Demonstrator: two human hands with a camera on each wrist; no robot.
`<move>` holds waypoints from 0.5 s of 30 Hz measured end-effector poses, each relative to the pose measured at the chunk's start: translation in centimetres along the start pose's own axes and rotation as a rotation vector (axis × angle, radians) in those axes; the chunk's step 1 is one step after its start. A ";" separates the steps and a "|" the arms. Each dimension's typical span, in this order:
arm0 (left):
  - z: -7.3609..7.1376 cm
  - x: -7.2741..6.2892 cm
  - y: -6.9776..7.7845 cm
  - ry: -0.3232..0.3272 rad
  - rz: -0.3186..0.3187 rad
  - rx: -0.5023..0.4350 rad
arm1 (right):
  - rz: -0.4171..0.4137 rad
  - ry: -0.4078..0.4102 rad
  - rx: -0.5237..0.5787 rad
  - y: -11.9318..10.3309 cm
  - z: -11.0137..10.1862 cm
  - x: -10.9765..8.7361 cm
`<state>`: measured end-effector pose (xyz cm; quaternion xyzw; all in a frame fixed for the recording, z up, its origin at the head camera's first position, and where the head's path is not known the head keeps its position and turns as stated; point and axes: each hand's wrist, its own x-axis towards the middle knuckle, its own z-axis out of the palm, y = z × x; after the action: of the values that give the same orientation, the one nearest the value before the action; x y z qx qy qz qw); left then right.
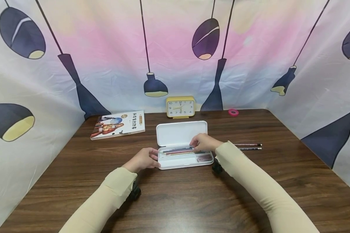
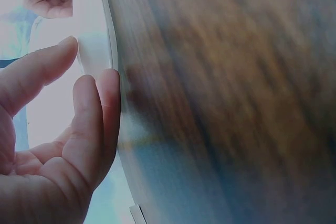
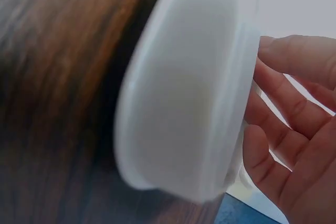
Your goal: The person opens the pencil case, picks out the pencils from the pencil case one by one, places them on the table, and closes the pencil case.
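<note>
An open white pencil case lies on the table with its lid tipped back. Several pencils lie lengthwise in its rear compartment, and a small pinkish block sits at the front right. My left hand grips the case's left end, thumb and fingers on either side of the rim in the left wrist view. Over the right half, my right hand reaches inside with curled fingers, right at the pencils. The case wall hides its fingertips in the right wrist view; I cannot tell whether they pinch a pencil.
Two more pencils lie on the brown table, partly behind the right sleeve. A book lies at the back left. Along the rear edge are a yellow alarm clock and a pink ring-shaped roll. Printed cloth hangs around the table.
</note>
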<state>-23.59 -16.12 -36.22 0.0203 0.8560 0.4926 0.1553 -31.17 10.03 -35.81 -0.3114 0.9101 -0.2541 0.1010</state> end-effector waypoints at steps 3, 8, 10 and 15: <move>0.2 0.1 0.0 0.022 -0.022 0.002 | -0.013 0.013 -0.038 -0.1 0.3 0.2; 0.3 0.1 0.1 0.031 -0.027 0.013 | 0.009 0.015 -0.081 -0.7 0.5 0.4; 0.3 0.1 0.1 0.031 -0.027 0.015 | 0.019 0.012 -0.093 -0.9 0.6 0.4; 0.2 0.2 0.0 0.030 -0.028 0.018 | 0.015 0.006 -0.106 -1.2 0.7 0.4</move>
<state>-23.73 -15.89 -36.39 0.0024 0.8629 0.4829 0.1492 -30.65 8.68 -35.75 -0.3089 0.9248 -0.2058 0.0836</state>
